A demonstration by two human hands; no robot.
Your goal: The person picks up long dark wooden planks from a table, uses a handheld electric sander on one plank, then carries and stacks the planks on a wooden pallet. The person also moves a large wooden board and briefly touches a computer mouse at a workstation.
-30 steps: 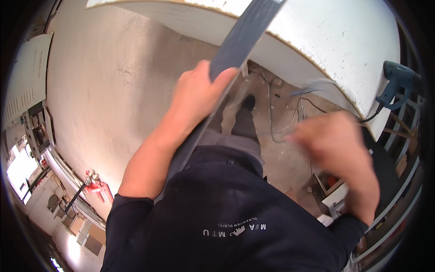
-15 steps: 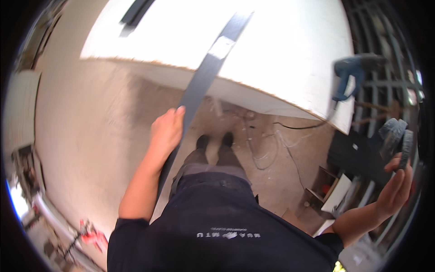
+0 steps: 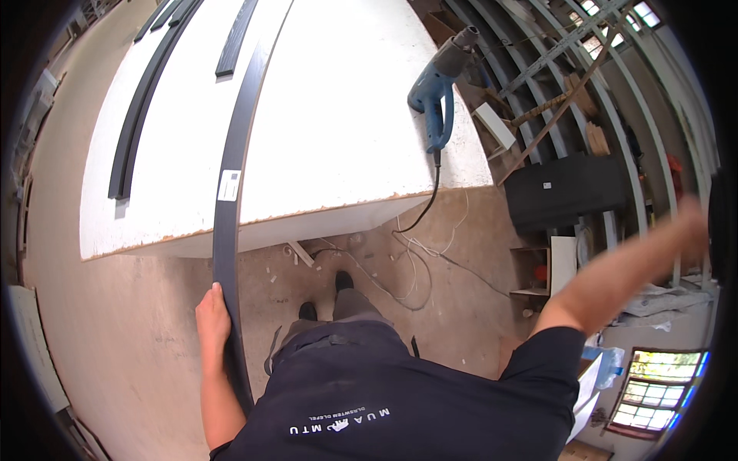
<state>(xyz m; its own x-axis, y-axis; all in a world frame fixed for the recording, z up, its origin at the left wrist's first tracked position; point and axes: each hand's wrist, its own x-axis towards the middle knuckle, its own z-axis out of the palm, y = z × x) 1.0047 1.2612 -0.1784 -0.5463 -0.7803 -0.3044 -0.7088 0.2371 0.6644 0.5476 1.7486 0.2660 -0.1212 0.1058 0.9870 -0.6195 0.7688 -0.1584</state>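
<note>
My left hand point(image 3: 213, 319) grips a long, thin dark grey strip point(image 3: 231, 177) near its lower end. The strip runs up from beside my hip and lies across the white worktable point(image 3: 338, 131), with a small white label on it near the table's front edge. My right arm reaches far out to the right, and my right hand point(image 3: 696, 223) is blurred at the picture's rim. I cannot tell whether it holds anything. My dark shirt fills the bottom of the view, with my shoes below the table's front edge.
A blue corded power tool point(image 3: 438, 88) lies on the table's right side, its cable point(image 3: 423, 207) hanging to the floor. More dark strips point(image 3: 138, 115) lie along the table's left side. A black case point(image 3: 565, 192) and metal racking point(image 3: 538, 69) stand to the right.
The view has swung up over the table. My left hand has slid lower along the strip. My right arm has stretched further right and up; the round object it held is no longer seen.
</note>
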